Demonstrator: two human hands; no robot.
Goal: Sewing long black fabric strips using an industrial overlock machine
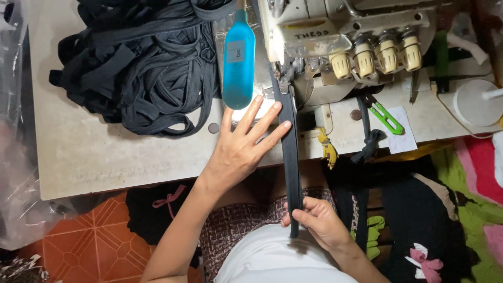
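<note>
the step in hand is feeding a black strap (pixel 290 152) under the presser foot of the sewing machine (pixel 335 42) at the far edge of the tabletop (pixel 105 152). the left hand (pixel 243 144) lies flat and released, fingertips steadying the strap's left edge near the needle. the right hand (pixel 319 220) pinches the strap's near end over the lap, keeping it taut. the next move likely calls for even tension and straight alignment. a blue bottle (pixel 238 57) stands just left of the feed path; a pile of black straps (pixel 141 63) lies far left. green thread snips (pixel 387 118) rest to the right, well apart.
</note>
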